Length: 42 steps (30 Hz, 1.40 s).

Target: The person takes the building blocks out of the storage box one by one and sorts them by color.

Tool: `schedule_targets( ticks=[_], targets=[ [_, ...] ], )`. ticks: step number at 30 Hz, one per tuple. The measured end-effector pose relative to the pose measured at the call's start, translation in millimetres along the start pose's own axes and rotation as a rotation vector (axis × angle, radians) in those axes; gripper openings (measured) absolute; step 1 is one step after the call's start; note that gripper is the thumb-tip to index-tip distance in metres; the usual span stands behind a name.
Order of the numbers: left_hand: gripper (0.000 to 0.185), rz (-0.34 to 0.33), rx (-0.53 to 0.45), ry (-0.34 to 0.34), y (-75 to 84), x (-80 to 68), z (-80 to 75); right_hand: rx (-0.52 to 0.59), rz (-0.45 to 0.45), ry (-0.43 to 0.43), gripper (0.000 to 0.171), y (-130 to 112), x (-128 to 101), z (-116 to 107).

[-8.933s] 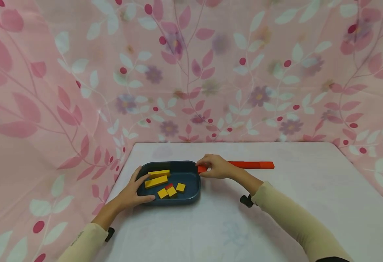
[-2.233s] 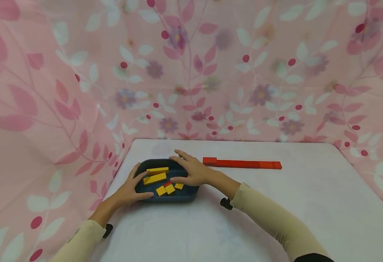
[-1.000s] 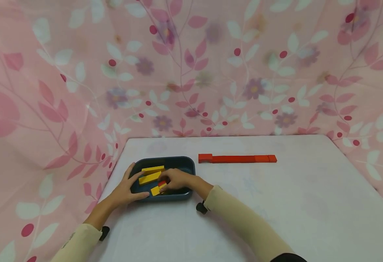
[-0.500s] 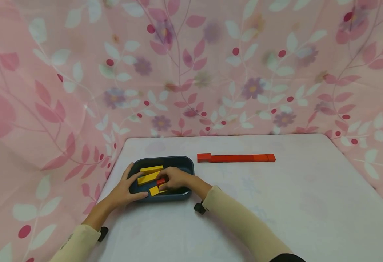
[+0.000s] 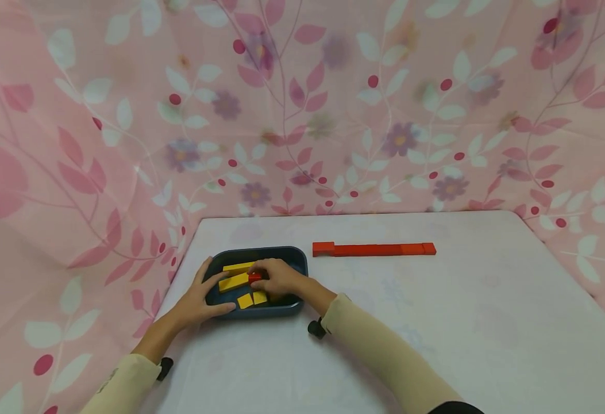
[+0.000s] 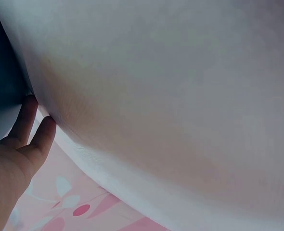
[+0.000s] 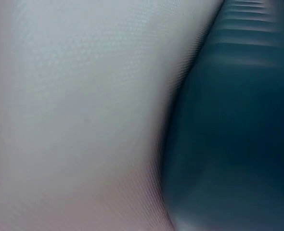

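Note:
In the head view, my left hand (image 5: 191,302) rests with spread fingers over the left end of a dark blue tray (image 5: 261,313). The left wrist view shows two of its fingers (image 6: 43,134) straight against the tray's outer wall. Inside the tray, my right hand (image 5: 280,278) pinches a small red block (image 5: 255,277) between thumb and fingers. That block overlaps the right end of a long yellow block (image 5: 234,282); a second long yellow block (image 5: 235,268) lies behind. Two small yellow blocks (image 5: 245,301) are near the front wall. The right hand covers the tray's middle.
A row of red blocks (image 5: 372,250) lies right of the tray on the white-covered table (image 5: 385,310), with a higher-looking block (image 5: 323,248) at its left end. Pink floral cloth (image 5: 302,115) hangs behind and at the left. The right wrist view shows the tray's side (image 7: 228,120).
The right hand let go of a red block at the row's left end and reached into the tray. It took hold of the small red block and moved it away from the small yellow blocks.

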<state>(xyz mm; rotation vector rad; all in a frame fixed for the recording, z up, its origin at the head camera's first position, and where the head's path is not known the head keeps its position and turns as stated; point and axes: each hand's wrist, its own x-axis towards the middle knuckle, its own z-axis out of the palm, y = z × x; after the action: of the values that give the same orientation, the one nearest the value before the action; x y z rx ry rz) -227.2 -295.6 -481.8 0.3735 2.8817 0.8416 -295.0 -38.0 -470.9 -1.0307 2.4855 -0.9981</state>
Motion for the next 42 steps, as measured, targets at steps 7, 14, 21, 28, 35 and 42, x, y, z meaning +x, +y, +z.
schedule_targets(
  ticks=[7,14,21,28,35,42],
  targets=[
    [0.087,0.006,0.005,0.011,-0.8,-0.6,3.0,0.178,-0.046,0.124,0.033,0.2,-2.0,1.3],
    [0.086,0.007,0.000,0.017,0.9,-1.1,1.8,0.359,-0.030,0.135,0.027,-2.4,-4.6,-1.2],
    [0.085,0.007,-0.010,0.012,2.3,-1.5,1.4,0.451,0.007,0.123,0.025,-2.4,-5.0,-2.7],
    [0.086,0.000,-0.003,0.013,2.9,-1.7,0.9,0.366,-0.005,0.095,0.040,0.7,-1.3,-1.2],
    [0.085,-0.002,-0.009,0.008,2.9,-1.6,-0.3,0.269,-0.038,0.097,0.040,-0.6,-2.5,-2.4],
    [0.088,-0.003,-0.003,0.005,0.7,-0.2,0.4,0.181,-0.062,0.053,0.043,-2.9,-6.9,-6.0]
  ],
)
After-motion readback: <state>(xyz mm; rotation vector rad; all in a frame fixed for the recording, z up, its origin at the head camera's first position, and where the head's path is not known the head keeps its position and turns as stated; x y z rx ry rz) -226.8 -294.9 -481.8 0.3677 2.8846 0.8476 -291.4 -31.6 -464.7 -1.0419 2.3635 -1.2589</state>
